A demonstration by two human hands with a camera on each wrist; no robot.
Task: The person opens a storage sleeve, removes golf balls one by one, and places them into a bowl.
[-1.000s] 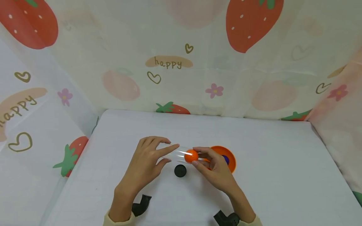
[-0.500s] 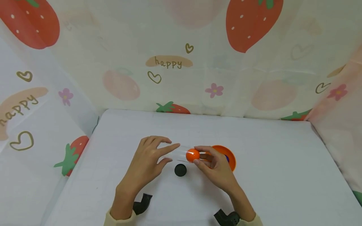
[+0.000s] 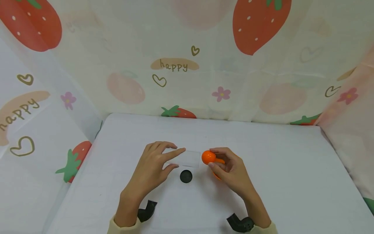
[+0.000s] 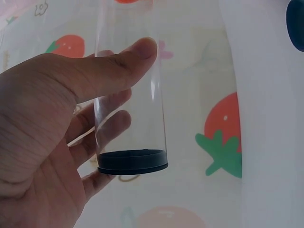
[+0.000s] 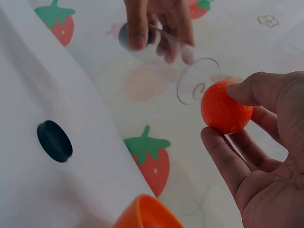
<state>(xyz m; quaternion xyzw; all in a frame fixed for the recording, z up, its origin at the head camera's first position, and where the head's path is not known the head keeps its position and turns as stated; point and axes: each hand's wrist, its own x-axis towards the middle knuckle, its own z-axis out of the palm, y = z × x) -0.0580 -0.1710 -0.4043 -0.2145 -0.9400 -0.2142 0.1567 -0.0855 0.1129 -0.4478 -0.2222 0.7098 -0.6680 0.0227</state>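
Note:
My left hand (image 3: pixel 159 161) grips a clear plastic tube (image 3: pixel 191 159) held sideways, thumb on one side and fingers on the other. A black cap (image 4: pixel 133 162) closes the tube's end nearest the left palm in the left wrist view. The other end is uncapped, its round rim facing the right hand. Just outside that rim, my right hand (image 3: pixel 230 167) pinches an orange golf ball (image 5: pixel 226 107) between thumb and fingertips. A loose black cap (image 3: pixel 186 176) lies on the table below the tube.
An orange bowl (image 5: pixel 142 211) stands on the white table (image 3: pixel 292 178), mostly hidden behind the right hand in the head view. A black camera mount shows at each wrist. Strawberry-print cloth (image 3: pixel 181 84) hangs around the back and sides.
The golf ball has come out of the tube's open end, moving right with the right hand. That hand now covers more of the bowl. The left hand and tube have stayed nearly still.

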